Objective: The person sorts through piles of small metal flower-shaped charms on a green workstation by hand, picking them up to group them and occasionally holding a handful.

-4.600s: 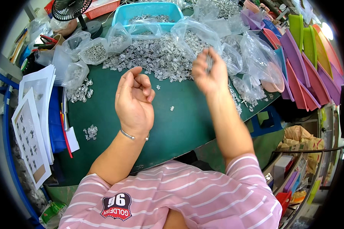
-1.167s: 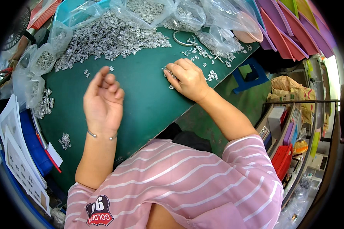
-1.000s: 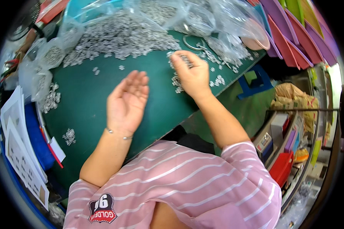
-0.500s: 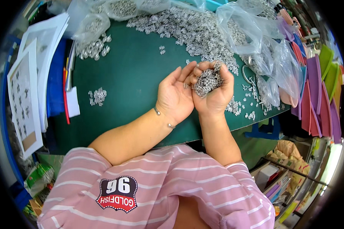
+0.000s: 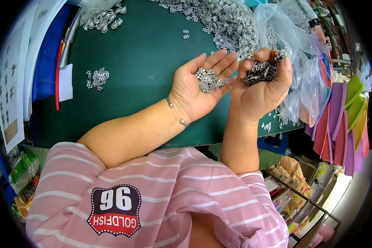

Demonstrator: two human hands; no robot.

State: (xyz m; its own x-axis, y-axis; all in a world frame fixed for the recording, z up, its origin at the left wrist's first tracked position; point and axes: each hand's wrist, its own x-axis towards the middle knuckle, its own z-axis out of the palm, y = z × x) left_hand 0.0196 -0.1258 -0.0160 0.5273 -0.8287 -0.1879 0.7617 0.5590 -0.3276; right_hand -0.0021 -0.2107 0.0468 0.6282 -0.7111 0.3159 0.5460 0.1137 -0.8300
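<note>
My left hand (image 5: pixel 189 91) is turned palm up with its fingers stretched out. In its palm lies a small heap of silvery openwork metal charms (image 5: pixel 208 80). Just to the right, my right hand (image 5: pixel 252 98) is cupped with fingers curled around a larger, darker-looking clump of the same charms (image 5: pixel 261 72). One charm sticks up between its thumb and fingertips. The hands are close together above the green tabletop (image 5: pixel 140 53). Part of the right hand's clump is hidden by the fingers and thumb.
A large pile of charms (image 5: pixel 223 22) spreads along the far side, beside clear plastic bags (image 5: pixel 277 25). A little charm group (image 5: pixel 98 78) lies at left, near a knife (image 5: pixel 68 45) and a red pencil (image 5: pixel 57 78). Colourful bins (image 5: pixel 337 120) stand at right.
Charms have passed from the right hand into the left palm, which showed none before. The hands have moved slightly apart, the right one rightward. The whole view has shifted.
</note>
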